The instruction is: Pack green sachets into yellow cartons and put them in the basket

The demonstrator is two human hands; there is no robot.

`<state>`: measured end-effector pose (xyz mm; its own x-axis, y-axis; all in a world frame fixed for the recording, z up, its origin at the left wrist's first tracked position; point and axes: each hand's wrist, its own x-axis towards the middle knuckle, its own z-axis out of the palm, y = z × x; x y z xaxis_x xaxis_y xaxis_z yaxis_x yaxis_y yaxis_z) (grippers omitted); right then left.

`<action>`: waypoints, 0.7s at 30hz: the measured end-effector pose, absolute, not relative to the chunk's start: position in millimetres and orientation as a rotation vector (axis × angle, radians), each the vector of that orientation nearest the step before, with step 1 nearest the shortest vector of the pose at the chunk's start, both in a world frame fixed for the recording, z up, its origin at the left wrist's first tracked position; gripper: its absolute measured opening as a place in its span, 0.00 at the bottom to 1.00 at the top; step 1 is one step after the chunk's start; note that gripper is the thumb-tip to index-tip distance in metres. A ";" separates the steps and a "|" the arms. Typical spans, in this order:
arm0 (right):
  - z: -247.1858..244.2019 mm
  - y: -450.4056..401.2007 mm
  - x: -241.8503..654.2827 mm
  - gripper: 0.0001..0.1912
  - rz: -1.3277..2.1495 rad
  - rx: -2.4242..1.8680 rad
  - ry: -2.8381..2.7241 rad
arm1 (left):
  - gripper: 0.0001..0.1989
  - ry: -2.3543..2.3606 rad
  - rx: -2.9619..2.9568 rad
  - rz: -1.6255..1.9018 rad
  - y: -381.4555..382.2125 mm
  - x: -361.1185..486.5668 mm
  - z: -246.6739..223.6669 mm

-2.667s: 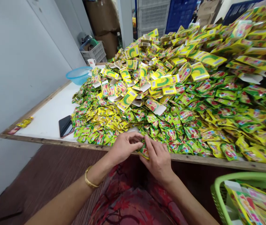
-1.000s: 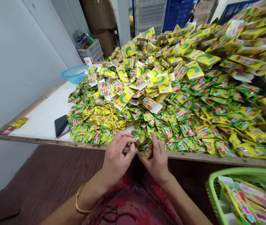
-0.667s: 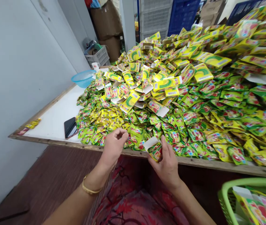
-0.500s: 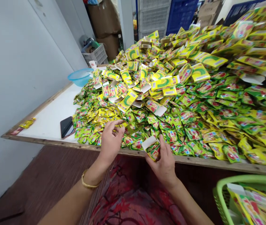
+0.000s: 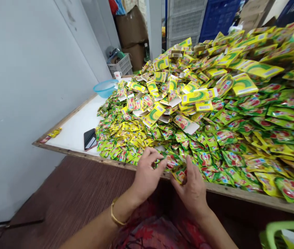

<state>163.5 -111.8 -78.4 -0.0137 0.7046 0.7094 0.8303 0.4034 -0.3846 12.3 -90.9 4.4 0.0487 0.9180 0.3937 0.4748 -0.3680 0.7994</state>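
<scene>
Near the table's front edge, my right hand grips a small yellow-green carton between thumb and fingers. Close beside it, my left hand pinches a green sachet with a red fruit print, held at the carton's upper end. Whether the sachet's tip is inside the carton I cannot tell. Around both hands lie many loose green sachets, with a patch of smaller yellow packets to the left. Behind them rises a heap of yellow cartons, several with white flaps sticking out.
A phone lies on the white tabletop at left, near a few yellow packets. A blue basin stands farther back. The wooden table edge runs in front of me. A green basket is at lower right.
My left hand has moved right, bringing a green sachet to the carton in my right hand. The view has shifted, so the table appears farther right and less of the basket shows.
</scene>
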 end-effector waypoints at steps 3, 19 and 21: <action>-79.1 -110.9 162.3 0.40 -0.157 -1.343 -1.727 | 0.06 1.416 1.439 1.343 -83.0 -4.1 9.2; -71.6 -92.5 162.7 0.44 -0.259 -1.191 -1.667 | 0.19 1.276 0.705 1.362 -77.8 -34.1 -5.1; -72.6 -93.1 161.4 0.44 -0.253 -1.182 -1.672 | 0.19 1.279 0.711 1.350 -78.6 -35.2 -6.8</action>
